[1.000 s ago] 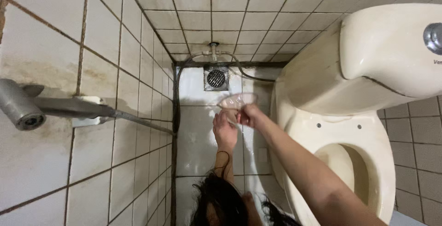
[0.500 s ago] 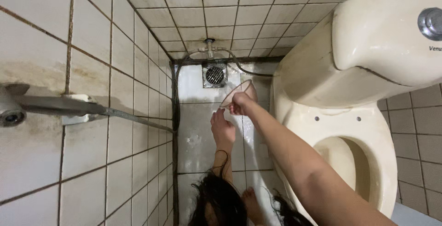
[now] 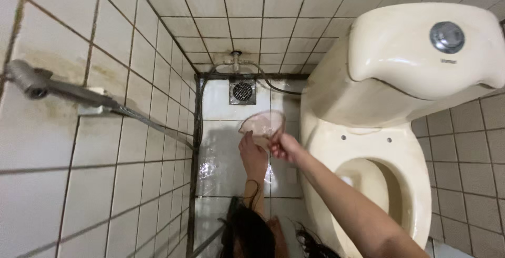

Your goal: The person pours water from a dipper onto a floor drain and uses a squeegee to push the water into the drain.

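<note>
Low over the wet tiled floor, my right hand (image 3: 282,146) grips the rim of a small clear pinkish plastic cup (image 3: 262,123). The cup's mouth faces up toward me. My left hand (image 3: 253,154) is just under and beside the cup, fingers against its lower side. Both hands sit between the left wall and the cream toilet bowl (image 3: 368,184). Dark wet hair hangs at the bottom of the view and hides part of my left forearm.
A square floor drain (image 3: 242,90) lies beyond the cup, with a pipe valve (image 3: 236,58) and hoses at the far wall. A metal spray head (image 3: 29,82) on a hose hangs on the left wall. The toilet tank (image 3: 421,53) fills the right.
The cup has turned from tilted on edge to mouth-up and come slightly lower and left. My view has shifted, bringing the spray head and tank more into frame.
</note>
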